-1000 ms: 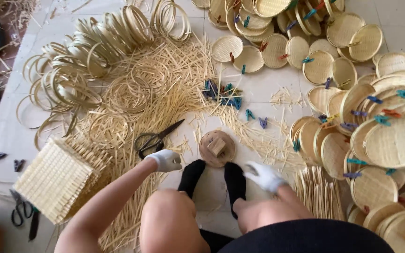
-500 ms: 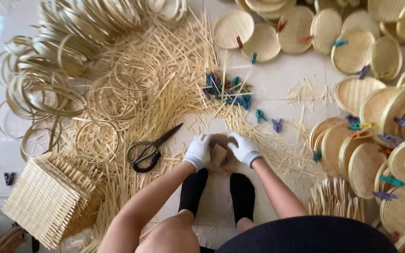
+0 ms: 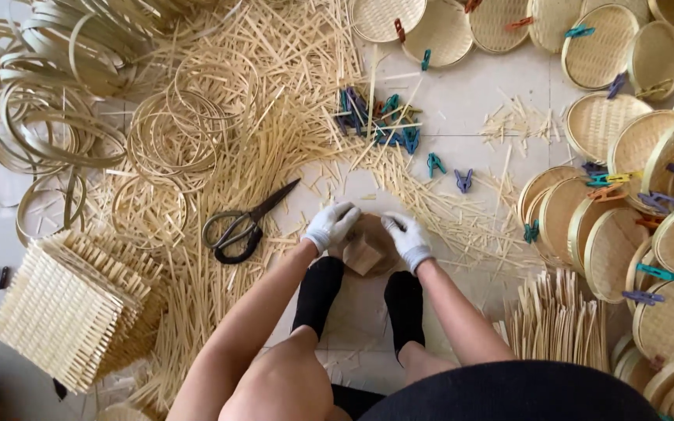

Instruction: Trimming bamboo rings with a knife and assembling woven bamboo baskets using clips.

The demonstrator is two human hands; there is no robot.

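Nearest the camera, the person's knees and black-socked feet frame a bare strip of pale floor (image 3: 368, 312), the only open room close in. Just past the toes sits a round wooden block (image 3: 368, 248) with a small square piece on top. The left hand (image 3: 331, 226), in a white glove, curls over its left edge; the right hand (image 3: 407, 238), also gloved, curls over its right edge. Both press on the block from opposite sides with fingers bent, not spread.

Left of the left hand, apart from it, lie black scissors (image 3: 245, 226), blades pointing up-right. Farther left, a stack of square woven mats (image 3: 72, 308) sits near the frame edge. Right of the right forearm, a bundle of cut bamboo strips (image 3: 555, 320) fans out; beyond it, round woven trays (image 3: 610, 242) with coloured clips crowd the whole right edge, leaving little room that side.

Farther out, loose bamboo slivers (image 3: 274, 140) cover the floor in a wide arc, a heap of blue and teal clips (image 3: 376, 117) lies on them, and bamboo hoops (image 3: 48, 101) fill the top left.

Against one second ago, the hands have come together: then they rested beside the knees, with the block untouched between them. Half a second ago they already met on it, as now.
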